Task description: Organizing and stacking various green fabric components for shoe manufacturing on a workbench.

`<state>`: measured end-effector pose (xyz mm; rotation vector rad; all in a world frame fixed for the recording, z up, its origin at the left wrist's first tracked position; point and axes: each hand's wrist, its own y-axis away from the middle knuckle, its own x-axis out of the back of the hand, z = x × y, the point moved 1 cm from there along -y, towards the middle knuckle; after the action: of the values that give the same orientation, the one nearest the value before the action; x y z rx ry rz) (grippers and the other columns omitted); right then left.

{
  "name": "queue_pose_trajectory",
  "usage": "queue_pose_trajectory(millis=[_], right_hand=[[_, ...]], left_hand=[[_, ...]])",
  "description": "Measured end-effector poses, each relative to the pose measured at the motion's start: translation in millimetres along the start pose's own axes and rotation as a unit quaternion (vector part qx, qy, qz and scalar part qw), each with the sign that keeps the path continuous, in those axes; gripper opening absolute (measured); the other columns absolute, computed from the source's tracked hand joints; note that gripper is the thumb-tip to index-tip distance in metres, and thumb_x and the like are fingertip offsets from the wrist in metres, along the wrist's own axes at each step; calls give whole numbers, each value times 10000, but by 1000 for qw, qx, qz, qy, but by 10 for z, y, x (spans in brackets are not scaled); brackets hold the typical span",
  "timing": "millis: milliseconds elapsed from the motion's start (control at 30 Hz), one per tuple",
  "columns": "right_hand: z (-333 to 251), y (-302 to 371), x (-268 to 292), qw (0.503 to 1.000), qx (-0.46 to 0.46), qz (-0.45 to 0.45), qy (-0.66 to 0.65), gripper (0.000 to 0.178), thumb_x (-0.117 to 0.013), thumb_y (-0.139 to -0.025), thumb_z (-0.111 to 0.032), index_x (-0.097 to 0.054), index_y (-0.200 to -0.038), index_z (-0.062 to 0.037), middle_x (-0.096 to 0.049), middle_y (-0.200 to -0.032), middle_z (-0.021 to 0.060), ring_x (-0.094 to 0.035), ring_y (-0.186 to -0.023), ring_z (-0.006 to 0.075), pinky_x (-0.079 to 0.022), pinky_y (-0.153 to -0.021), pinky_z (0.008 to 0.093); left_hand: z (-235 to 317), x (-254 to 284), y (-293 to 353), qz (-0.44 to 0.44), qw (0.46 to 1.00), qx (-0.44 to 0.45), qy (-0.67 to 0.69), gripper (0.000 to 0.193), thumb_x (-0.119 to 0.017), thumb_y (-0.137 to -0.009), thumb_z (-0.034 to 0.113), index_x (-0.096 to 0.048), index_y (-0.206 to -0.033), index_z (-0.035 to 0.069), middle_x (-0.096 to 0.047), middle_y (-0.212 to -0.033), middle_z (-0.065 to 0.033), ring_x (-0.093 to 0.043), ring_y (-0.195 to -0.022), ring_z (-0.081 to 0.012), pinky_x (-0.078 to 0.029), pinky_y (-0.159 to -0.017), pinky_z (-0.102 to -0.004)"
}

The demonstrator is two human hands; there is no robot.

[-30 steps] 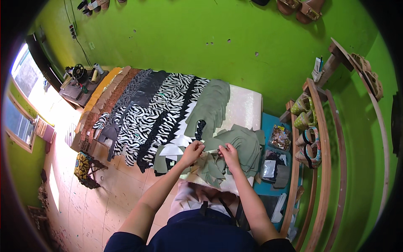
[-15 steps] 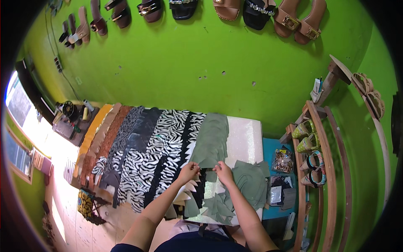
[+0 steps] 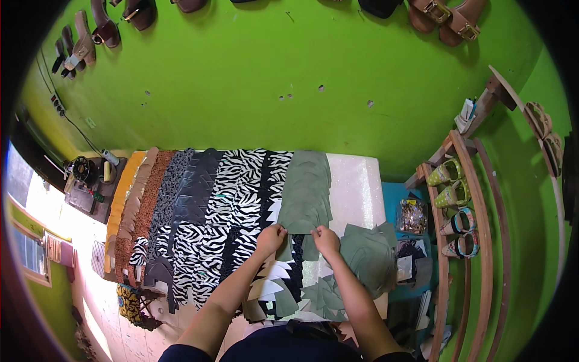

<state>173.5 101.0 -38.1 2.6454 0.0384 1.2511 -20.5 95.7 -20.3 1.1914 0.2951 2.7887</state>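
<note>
Here both hands pinch the near edge of the olive-green cut piece: left hand at its left corner, right hand at its right, each grip closed on it. The piece runs lengthwise away from them, beside the zebra-print strips on the bench.

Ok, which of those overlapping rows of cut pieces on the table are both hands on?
The plain olive-green row, rightmost beside the bare white sheet. Left hand and right hand grip its near edge; the zebra rows lie left.
</note>
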Motion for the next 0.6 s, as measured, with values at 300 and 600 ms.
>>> queue_pose_trajectory(millis=[300,600], right_hand=[[-57,-11,-2,999,-7,0,45,268,-598,-769,-311,-590,-826,-50,-630,-777,127,-604,-741,308,-462,-632,397],[-74,49,-101,998,5,10,58,267,-586,-772,-332,-589,-803,-66,-620,-728,123,-597,-710,313,-450,-604,415]], left_hand=[[-15,-11,-23,33,997,-43,-61,204,-561,-778,246,-611,-739,52,-615,-733,-135,-588,-726,-302,-468,-650,-399],[-97,-14,-25,50,987,-99,-121,185,-573,-758,229,-603,-721,50,-612,-736,-108,-580,-738,-272,-454,-669,-387]])
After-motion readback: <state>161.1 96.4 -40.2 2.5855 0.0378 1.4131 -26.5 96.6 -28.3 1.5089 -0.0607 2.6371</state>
